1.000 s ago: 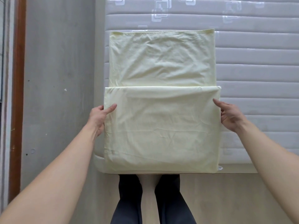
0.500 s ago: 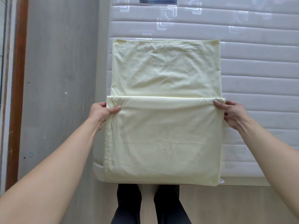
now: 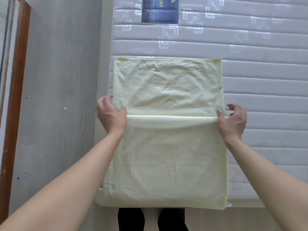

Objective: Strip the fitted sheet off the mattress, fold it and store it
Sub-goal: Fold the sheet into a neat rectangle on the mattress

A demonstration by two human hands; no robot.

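Note:
The pale yellow fitted sheet lies folded into a rectangle on the near left corner of the bare quilted mattress. Its near part is doubled over the far part, and the fold edge runs across the middle, slightly raised. My left hand grips the left end of that fold edge, thumb on top. My right hand holds the right end with the thumb on the fold and the fingers curled just beyond the corner.
A dark blue label is sewn on the mattress at the far side. Grey floor runs along the left, bordered by a brown wooden strip. My legs stand at the mattress's near edge.
Both hands slid from the sheet's sides up to the ends of the fold edge and took hold of it. The fold edge now looks slightly raised. The camera tilted toward the far side.

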